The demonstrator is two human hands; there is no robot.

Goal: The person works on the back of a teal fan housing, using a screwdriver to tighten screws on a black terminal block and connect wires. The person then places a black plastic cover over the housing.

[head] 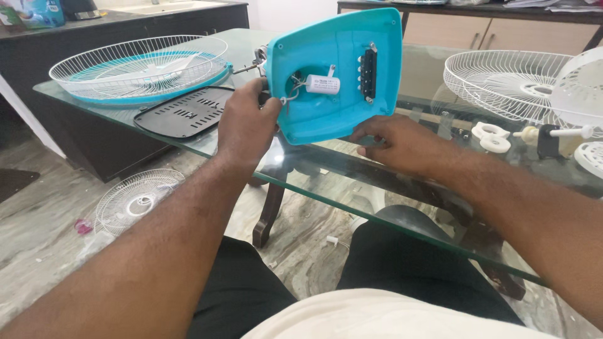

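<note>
A turquoise plastic fan base housing stands tilted on its edge on the glass table, its open underside facing me. Inside it sit a white cylindrical capacitor with wires and a black switch block. My left hand grips the housing's left edge near the wires and a metal part. My right hand rests on the glass at the housing's lower right edge, fingers touching it.
A black vented cover plate lies left of the housing. Behind it is a white wire fan guard with a turquoise rim. Another white guard, a white fan blade and small white parts lie right. A third guard lies on the floor.
</note>
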